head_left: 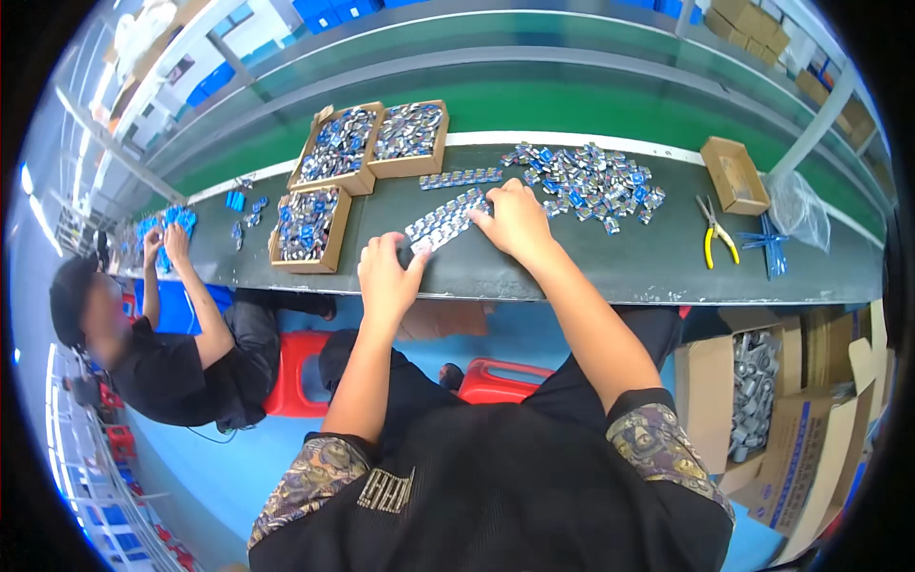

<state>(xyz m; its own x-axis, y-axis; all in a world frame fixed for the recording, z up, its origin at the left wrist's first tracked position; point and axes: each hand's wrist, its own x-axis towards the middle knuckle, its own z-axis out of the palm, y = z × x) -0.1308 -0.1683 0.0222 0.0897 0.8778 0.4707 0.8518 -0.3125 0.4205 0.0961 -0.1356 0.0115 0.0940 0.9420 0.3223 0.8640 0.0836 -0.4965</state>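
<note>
A slanted block of small silver-and-blue metal parts, set side by side in rows, lies on the dark bench in front of me. My left hand is at its near left end, with thumb and fingers around the corner. At the far right end, my right hand grips the block between thumb and fingers. Just beyond it lies a separate straight row of like parts. A loose heap of the same parts spreads to the right of my right hand.
Cardboard trays full of parts stand left. Further right are yellow-handled pliers, a cardboard tray, blue strips and a clear plastic bag. A co-worker handles blue pieces at far left. An open carton of metal parts stands lower right.
</note>
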